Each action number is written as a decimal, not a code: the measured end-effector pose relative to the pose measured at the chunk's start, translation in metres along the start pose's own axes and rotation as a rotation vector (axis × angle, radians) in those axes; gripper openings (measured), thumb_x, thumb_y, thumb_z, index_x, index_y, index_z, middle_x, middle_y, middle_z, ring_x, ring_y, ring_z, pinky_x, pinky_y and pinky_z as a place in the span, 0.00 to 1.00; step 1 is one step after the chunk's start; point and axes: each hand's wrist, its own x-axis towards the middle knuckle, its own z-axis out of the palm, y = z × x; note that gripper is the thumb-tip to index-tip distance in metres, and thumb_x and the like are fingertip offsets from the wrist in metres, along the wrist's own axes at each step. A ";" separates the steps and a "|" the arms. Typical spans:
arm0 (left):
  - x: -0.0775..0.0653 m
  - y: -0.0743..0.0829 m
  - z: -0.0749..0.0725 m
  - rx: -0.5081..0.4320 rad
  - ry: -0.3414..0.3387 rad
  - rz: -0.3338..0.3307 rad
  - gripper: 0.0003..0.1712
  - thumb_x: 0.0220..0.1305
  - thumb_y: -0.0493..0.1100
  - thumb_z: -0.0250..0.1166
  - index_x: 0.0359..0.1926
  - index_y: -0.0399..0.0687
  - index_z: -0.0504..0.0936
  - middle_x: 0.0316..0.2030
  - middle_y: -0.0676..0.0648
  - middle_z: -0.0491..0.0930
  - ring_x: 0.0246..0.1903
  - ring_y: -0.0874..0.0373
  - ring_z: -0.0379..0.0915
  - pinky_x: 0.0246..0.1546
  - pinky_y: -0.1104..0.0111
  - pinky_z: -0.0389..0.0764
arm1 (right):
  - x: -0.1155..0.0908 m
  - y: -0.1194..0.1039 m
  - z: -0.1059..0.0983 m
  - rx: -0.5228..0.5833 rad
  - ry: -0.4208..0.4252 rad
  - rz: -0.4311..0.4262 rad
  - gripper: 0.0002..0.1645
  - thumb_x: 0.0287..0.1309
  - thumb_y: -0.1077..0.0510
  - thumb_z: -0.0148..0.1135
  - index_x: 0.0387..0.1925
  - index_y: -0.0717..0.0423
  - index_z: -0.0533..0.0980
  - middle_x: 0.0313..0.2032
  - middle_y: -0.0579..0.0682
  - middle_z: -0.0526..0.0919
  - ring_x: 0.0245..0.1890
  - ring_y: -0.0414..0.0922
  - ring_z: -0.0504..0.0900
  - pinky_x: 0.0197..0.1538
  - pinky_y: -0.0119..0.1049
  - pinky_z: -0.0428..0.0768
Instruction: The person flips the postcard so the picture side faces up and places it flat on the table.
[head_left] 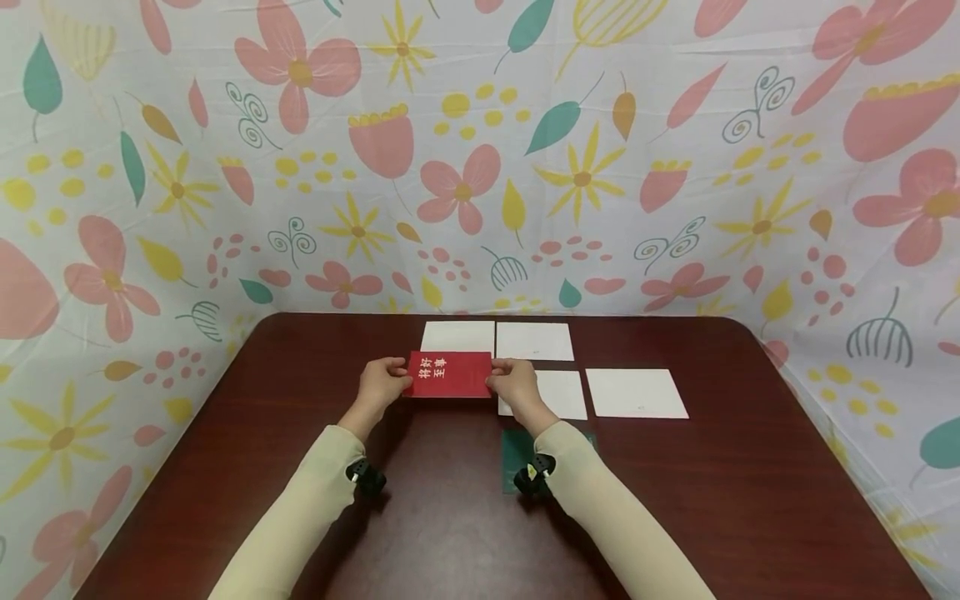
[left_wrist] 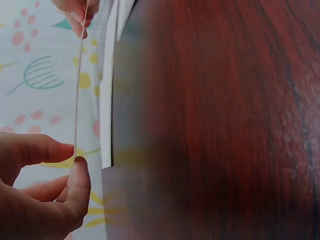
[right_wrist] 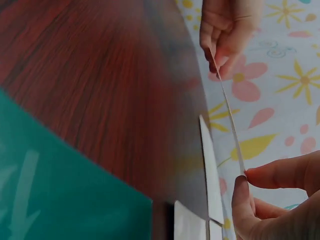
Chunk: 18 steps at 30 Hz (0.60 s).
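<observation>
A thin red card (head_left: 468,377) with white Chinese characters at its left side is held up by its two short edges. My left hand (head_left: 382,384) pinches the left edge between thumb and fingers, while the right hand (head_left: 516,387) pinches the opposite edge. Both wrist views show the card edge-on as a thin line, above the table surface. In the head view it overlaps the near part of a white card (head_left: 457,333). A second white card (head_left: 551,393) lies partly behind my right hand. Under the right wrist is a green card (head_left: 514,471), partly covered by the forearm.
Another white card (head_left: 535,342) lies at the back, and one more white card (head_left: 636,393) lies farther right. The dark reddish-brown wooden table (head_left: 750,500) ends at the back against a flower-printed cloth (head_left: 465,250).
</observation>
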 end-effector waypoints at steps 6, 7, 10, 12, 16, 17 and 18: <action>0.005 -0.007 0.002 0.063 -0.054 -0.004 0.22 0.58 0.31 0.67 0.54 0.31 0.77 0.40 0.37 0.78 0.31 0.53 0.75 0.29 0.68 0.80 | 0.004 0.006 0.003 -0.081 -0.009 -0.015 0.22 0.52 0.70 0.62 0.51 0.69 0.77 0.35 0.59 0.82 0.28 0.44 0.80 0.33 0.33 0.80; 0.005 -0.008 0.003 0.071 -0.061 -0.010 0.22 0.58 0.32 0.67 0.54 0.31 0.77 0.39 0.37 0.78 0.30 0.53 0.75 0.28 0.68 0.79 | 0.004 0.006 0.003 -0.092 -0.015 -0.014 0.22 0.52 0.70 0.63 0.51 0.69 0.77 0.35 0.59 0.82 0.27 0.44 0.81 0.34 0.35 0.81; 0.007 -0.010 0.003 0.097 -0.082 -0.021 0.23 0.56 0.32 0.69 0.54 0.32 0.77 0.37 0.38 0.78 0.27 0.54 0.75 0.26 0.68 0.78 | 0.005 0.008 0.004 -0.137 -0.033 -0.019 0.23 0.50 0.70 0.64 0.51 0.70 0.77 0.34 0.60 0.82 0.24 0.44 0.83 0.34 0.38 0.83; 0.008 -0.010 0.003 0.132 -0.088 -0.021 0.24 0.55 0.33 0.70 0.54 0.33 0.76 0.36 0.38 0.78 0.27 0.54 0.75 0.26 0.68 0.78 | 0.005 0.008 0.005 -0.161 -0.038 -0.013 0.23 0.49 0.70 0.65 0.50 0.70 0.77 0.34 0.60 0.83 0.24 0.45 0.84 0.34 0.38 0.83; 0.010 -0.011 0.005 0.223 -0.091 0.013 0.26 0.54 0.34 0.71 0.54 0.31 0.76 0.36 0.38 0.80 0.29 0.53 0.77 0.28 0.66 0.80 | 0.007 0.010 0.007 -0.178 -0.039 -0.001 0.24 0.47 0.71 0.67 0.49 0.71 0.76 0.35 0.62 0.83 0.23 0.46 0.85 0.32 0.37 0.83; 0.011 -0.011 0.005 0.241 -0.091 0.020 0.26 0.54 0.34 0.71 0.54 0.30 0.76 0.36 0.37 0.80 0.30 0.52 0.77 0.29 0.65 0.81 | 0.007 0.010 0.008 -0.180 -0.038 0.004 0.24 0.47 0.71 0.67 0.49 0.71 0.76 0.36 0.62 0.83 0.22 0.46 0.85 0.31 0.37 0.83; 0.012 -0.011 0.006 0.256 -0.090 0.029 0.26 0.54 0.34 0.71 0.54 0.30 0.76 0.37 0.37 0.80 0.31 0.52 0.78 0.30 0.65 0.81 | 0.008 0.010 0.009 -0.183 -0.038 0.007 0.24 0.46 0.71 0.67 0.49 0.71 0.76 0.37 0.63 0.83 0.22 0.46 0.85 0.30 0.36 0.83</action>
